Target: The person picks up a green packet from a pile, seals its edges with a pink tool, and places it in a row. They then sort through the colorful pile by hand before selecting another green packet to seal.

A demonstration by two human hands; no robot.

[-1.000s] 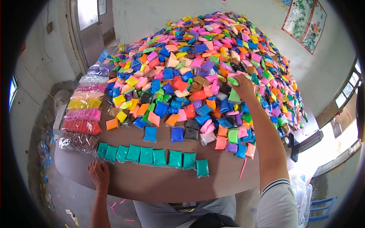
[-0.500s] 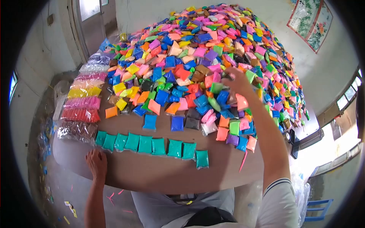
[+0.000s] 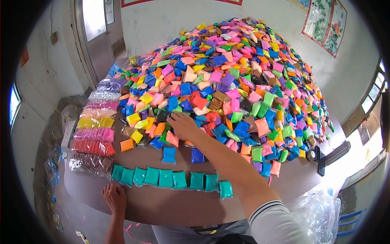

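Right hand [image 3: 183, 125]: fingers at packet pile [image 3: 219, 96], grip unclear; light touch should prevent slides.
Left hand [image 3: 115, 198]: loosely open, teal packets [image 3: 152, 176] beyond.

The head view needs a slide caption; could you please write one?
Right hand at a colourful packet heap, left hand on the table near teal packets.

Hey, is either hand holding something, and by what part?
The left hand rests on the table, nothing visible in it. The right hand is at the packets; whether it grips one, and where, cannot be told.
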